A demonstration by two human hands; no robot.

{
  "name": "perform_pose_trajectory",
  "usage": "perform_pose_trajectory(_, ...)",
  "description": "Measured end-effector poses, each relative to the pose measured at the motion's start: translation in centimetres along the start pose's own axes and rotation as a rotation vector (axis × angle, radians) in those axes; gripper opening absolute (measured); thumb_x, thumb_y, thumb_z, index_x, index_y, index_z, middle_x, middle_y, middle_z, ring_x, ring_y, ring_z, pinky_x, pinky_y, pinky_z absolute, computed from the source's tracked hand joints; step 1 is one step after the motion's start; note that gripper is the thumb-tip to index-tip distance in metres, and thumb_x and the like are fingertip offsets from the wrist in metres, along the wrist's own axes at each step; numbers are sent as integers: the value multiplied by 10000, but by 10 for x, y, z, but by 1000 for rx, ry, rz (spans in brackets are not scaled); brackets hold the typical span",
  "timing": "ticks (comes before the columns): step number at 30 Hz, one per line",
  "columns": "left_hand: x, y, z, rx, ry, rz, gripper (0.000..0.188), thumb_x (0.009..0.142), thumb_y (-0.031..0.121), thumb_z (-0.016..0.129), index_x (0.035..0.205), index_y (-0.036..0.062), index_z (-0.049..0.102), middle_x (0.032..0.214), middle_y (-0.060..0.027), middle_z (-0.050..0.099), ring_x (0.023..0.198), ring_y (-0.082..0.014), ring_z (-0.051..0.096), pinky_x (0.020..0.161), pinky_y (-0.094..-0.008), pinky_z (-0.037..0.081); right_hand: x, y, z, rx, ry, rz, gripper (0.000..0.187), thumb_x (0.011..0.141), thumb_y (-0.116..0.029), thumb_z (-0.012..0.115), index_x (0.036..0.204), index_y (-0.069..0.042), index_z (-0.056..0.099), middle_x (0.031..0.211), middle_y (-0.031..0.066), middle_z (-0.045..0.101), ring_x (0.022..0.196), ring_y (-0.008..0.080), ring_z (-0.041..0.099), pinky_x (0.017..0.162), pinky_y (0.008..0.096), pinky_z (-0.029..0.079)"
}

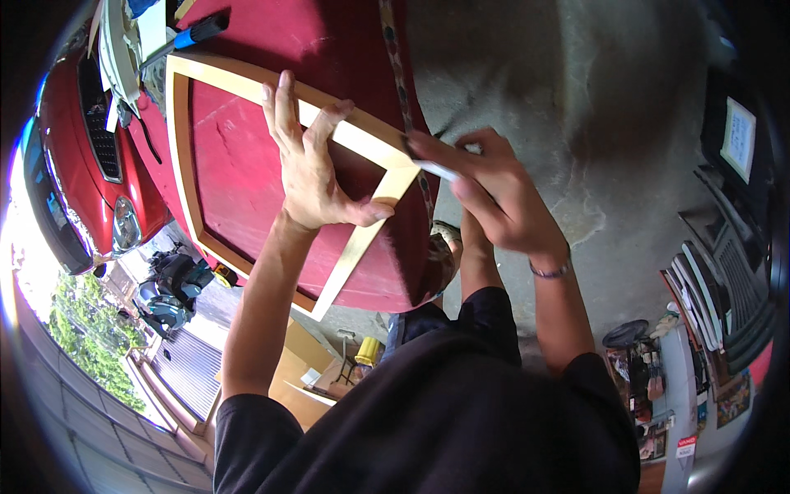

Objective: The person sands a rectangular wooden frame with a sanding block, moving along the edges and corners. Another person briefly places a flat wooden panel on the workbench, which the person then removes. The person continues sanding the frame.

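A light wooden frame (183,156) with mitred corners lies on a table covered in red cloth (234,165). Across its right part my left hand (309,169) is spread, fingers on the far rail and thumb on the right-hand rail. At the frame's right corner, my right hand (502,198) pinches a thin pale strip (438,170) that looks like folded sandpaper or a blade; I cannot tell which. The strip's tip is at or very near the corner joint. Fingers hide part of it.
A brush with a blue band (188,38) lies beyond the frame's far-left corner. To the left stand a red car (123,177) and a parked motorbike (171,288). Beyond the table's right edge is concrete floor (592,107). Stacked panels (695,284) and shelves line the right side.
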State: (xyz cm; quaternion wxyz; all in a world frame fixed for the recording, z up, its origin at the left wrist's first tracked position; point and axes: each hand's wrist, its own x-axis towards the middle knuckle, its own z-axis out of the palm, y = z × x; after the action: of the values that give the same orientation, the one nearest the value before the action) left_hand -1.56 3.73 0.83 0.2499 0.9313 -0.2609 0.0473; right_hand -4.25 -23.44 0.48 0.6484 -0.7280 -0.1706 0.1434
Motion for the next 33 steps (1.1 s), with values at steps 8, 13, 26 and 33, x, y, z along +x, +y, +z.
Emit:
perform_pose_trajectory(8,-3,-4,-1,12,2,-3,1190,594,921,672,1402,65,499,1557,-356,253,1515,-518,162,1206,-699,73,-8,23,4,79,-2,-33,384,1031,-217,584,1405,-158,650,1353,15,695,972,216,573,980,367,427)
perform_pose_trajectory(13,4,-1,2,-15,-4,22,1183,612,913,670,1413,62,485,1557,-351,259,1517,-508,161,1206,-695,80,25,29,9,42,-45,-60,349,1069,-236,516,1353,-126,688,1128,34,761,983,225,575,993,388,428)
perform_pose_trajectory(26,-1,-1,-2,-11,-6,44,1149,663,894,659,1417,48,469,1561,-358,256,1520,-501,150,1204,-689,76,-54,32,13,100,206,146,452,1092,-327,448,1442,-85,602,1312,110,670,1032,260,554,928,380,464)
perform_pose_trajectory(33,0,2,4,-35,8,36,1102,699,877,652,1402,49,461,1580,-330,233,1540,-480,90,1210,-681,30,-10,-28,136,-9,733,232,550,1059,-164,439,1562,45,362,1588,276,395,1187,356,505,1057,427,383)
